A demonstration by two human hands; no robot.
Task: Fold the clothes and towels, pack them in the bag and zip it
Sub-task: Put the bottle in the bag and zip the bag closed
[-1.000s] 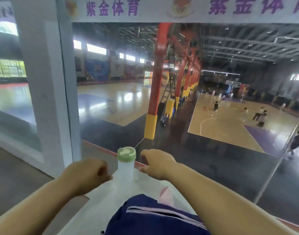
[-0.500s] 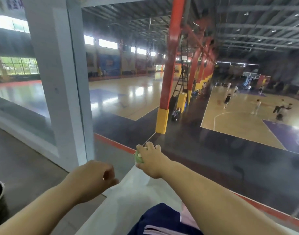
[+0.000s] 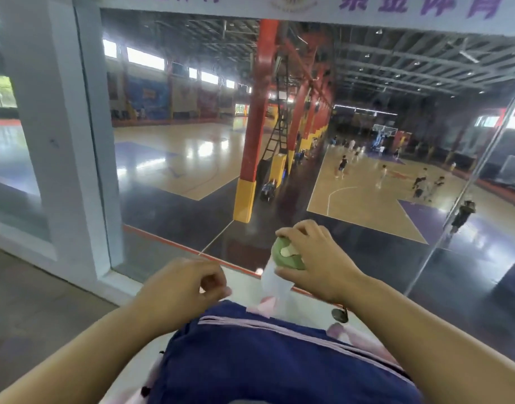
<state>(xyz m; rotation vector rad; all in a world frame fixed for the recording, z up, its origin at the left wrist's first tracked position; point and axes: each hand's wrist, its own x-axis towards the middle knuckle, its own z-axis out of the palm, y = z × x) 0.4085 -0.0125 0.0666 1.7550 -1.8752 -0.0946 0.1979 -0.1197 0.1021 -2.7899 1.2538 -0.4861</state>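
Glossy basketball courts spread beyond a big glass pane (image 3: 192,170), red steel columns (image 3: 259,112) padded yellow at the base. Nearer, on a pale ledge (image 3: 244,290), lies a navy fabric bag (image 3: 265,363) with thin pink piping, soft and rounded. Right hand (image 3: 317,258) curls over the round green cap of a translucent plastic bottle (image 3: 275,282), tilted just beyond the bag. Left hand (image 3: 183,287) is loosely fisted, thumb to fingers; whether it pinches anything is unclear
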